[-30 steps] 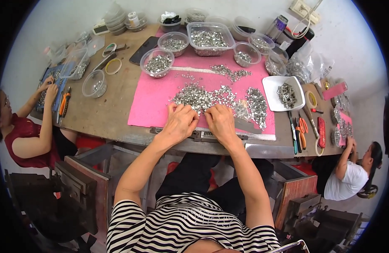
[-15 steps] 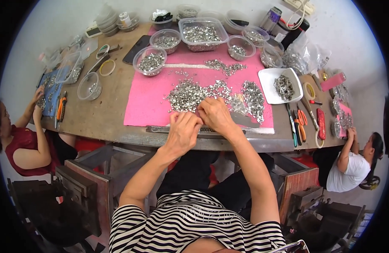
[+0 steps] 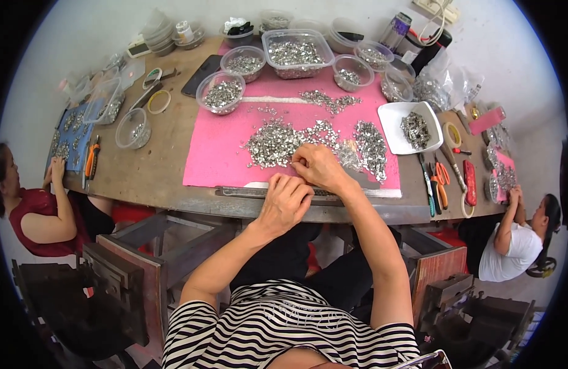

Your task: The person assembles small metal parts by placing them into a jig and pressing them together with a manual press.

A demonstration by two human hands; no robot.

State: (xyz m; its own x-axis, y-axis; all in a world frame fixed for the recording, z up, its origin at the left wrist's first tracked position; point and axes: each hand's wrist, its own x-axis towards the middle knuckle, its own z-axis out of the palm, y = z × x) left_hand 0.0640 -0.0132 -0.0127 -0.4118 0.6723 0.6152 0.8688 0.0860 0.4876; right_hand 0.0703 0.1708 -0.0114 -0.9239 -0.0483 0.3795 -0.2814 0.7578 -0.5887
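Observation:
My right hand (image 3: 319,167) is closed at the near edge of a pile of small silvery metal pieces (image 3: 273,142); its fingertips are pinched, and what they hold is too small to make out. Just left of it and nearer to me, my left hand (image 3: 286,202) has its fingers curled together over a long dark metal bar (image 3: 241,192) along the table's front edge. Its fingertips are partly hidden, so what they grip cannot be made out. The pile lies on a pink mat (image 3: 213,154), with another heap of metal pieces (image 3: 371,147) to its right.
Clear tubs of metal pieces (image 3: 221,92) line the back. On the right are a white tray (image 3: 391,126), pliers (image 3: 442,178), a hammer (image 3: 454,163) and a red-handled tool (image 3: 469,181). Co-workers sit at the left (image 3: 50,215) and right (image 3: 511,246). A phone (image 3: 202,75) lies back left.
My left hand has moved right and toward me, from the pile's edge to the bar. My right hand stays at the pile's near edge with fingers curled.

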